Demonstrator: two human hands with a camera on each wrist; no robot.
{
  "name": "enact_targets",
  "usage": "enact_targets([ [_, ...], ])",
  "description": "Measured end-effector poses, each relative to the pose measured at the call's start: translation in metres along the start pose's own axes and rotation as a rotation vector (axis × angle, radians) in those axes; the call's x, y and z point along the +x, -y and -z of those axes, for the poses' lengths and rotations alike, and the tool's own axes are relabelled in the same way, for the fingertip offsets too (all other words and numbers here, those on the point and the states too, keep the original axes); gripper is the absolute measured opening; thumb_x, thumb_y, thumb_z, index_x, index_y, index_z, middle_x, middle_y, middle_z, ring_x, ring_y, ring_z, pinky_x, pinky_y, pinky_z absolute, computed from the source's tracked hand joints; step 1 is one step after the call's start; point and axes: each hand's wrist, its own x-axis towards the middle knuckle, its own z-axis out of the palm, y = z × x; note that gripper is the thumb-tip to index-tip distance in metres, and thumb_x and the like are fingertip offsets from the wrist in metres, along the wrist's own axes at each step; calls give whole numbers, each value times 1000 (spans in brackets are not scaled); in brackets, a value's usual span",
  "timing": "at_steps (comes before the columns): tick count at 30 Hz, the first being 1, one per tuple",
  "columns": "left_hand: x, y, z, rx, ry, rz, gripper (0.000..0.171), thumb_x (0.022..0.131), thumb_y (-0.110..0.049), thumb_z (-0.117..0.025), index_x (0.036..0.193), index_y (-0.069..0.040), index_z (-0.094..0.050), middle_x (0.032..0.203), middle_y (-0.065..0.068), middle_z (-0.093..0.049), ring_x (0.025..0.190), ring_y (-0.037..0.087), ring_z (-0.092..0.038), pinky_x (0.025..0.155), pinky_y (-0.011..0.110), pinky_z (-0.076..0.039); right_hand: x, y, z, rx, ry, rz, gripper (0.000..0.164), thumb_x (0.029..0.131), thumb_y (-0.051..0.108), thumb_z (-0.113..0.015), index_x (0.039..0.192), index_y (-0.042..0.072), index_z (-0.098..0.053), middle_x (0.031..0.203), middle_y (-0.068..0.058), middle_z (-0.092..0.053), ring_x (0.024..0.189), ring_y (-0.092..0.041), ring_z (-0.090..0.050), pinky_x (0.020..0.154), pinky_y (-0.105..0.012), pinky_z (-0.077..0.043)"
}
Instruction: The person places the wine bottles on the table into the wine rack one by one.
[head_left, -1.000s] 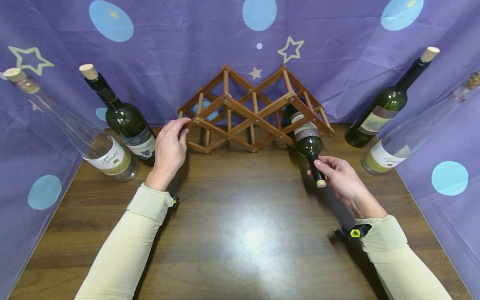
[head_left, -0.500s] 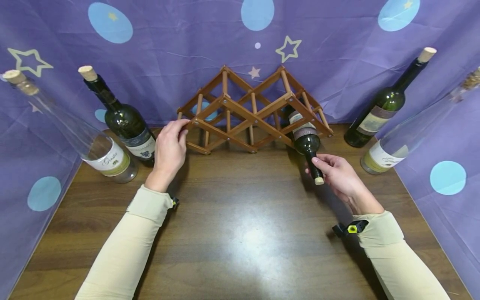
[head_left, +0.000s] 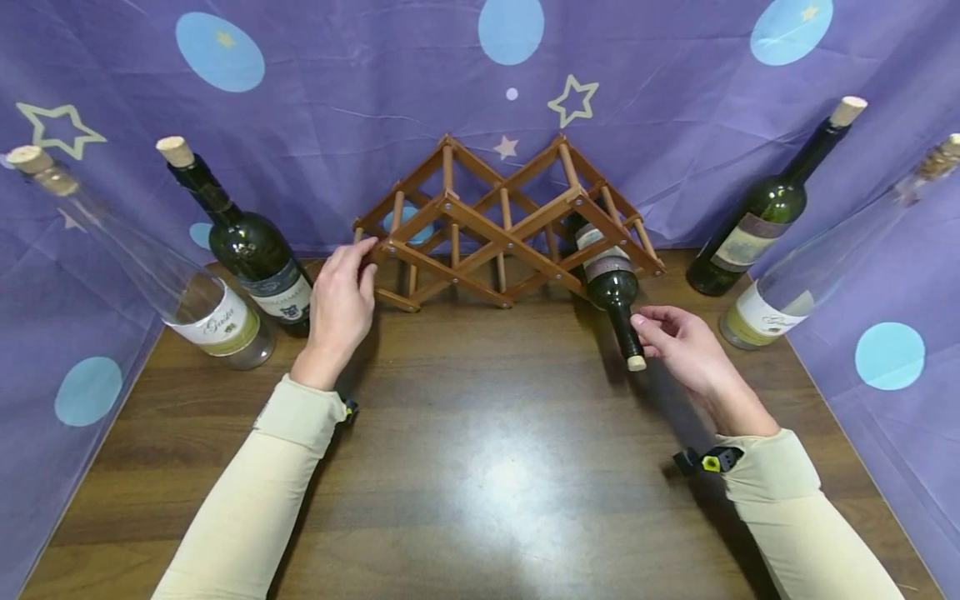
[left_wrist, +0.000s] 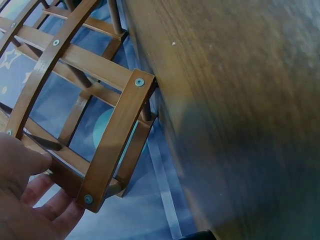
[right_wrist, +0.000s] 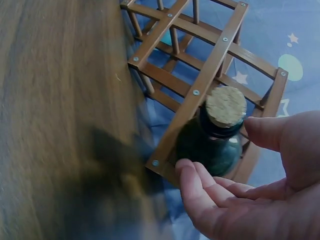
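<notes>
A brown wooden lattice wine rack (head_left: 509, 244) stands by the back cloth. A dark green wine bottle (head_left: 613, 287) lies in its right-hand compartment, corked neck toward me. My right hand (head_left: 686, 350) is beside the neck, thumb and fingers spread apart around it; in the right wrist view the fingers (right_wrist: 200, 185) stand off the neck and the thumb is close to the cork (right_wrist: 226, 106). At the rack's left end, my left hand (head_left: 341, 300) holds a slat between thumb and fingers, seen too in the left wrist view, where the fingers (left_wrist: 55, 205) are partly hidden.
On the left stand a clear corked bottle (head_left: 217, 321) and a dark green bottle (head_left: 262, 258). Another green bottle (head_left: 757, 221) and a clear bottle (head_left: 772, 308) stand on the right. Purple cloth (head_left: 300, 125) walls the wooden table (head_left: 465, 433) at back and sides.
My right hand's fingers have come off the bottle's neck and shifted slightly right. The bottle stays in the rack. My left hand has kept its place at the rack's end.
</notes>
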Motion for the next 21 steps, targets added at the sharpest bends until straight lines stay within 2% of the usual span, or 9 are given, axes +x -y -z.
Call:
enact_targets([
  [3, 0, -1, 2, -2, -2, 2, 36, 96, -8, -63, 132, -8, -63, 121, 13, -64, 114, 32, -58, 97, 44, -43, -4, 3, 4, -47, -43, 66, 60, 103, 34, -54, 138, -13, -44, 120, -27, -58, 88, -3, -62, 82, -26, -55],
  [6, 0, -2, 3, -5, -10, -5, 37, 96, -9, -64, 133, -7, -63, 123, 13, -63, 115, 33, -57, 99, 43, -42, -8, 7, 11, -97, -81, 106, 59, 102, 33, -55, 138, -13, -44, 119, -28, -59, 87, -1, -63, 79, -23, -54],
  [12, -2, -3, 7, -19, -31, -27, 42, 93, -11, -67, 134, -7, -62, 124, 13, -63, 115, 32, -57, 100, 42, -42, -17, 15, 26, -234, -176, 143, 60, 101, 36, -57, 140, -8, -46, 121, -24, -60, 94, 0, -56, 75, -11, -46],
  [21, -6, -8, 17, -33, -48, -33, 49, 90, -14, -71, 137, -7, -59, 118, 14, -63, 106, 30, -59, 93, 42, -44, -25, 20, 44, -357, -350, 182, 56, 98, 40, -59, 138, 0, -52, 120, -15, -63, 93, 5, -53, 78, -12, -42],
])
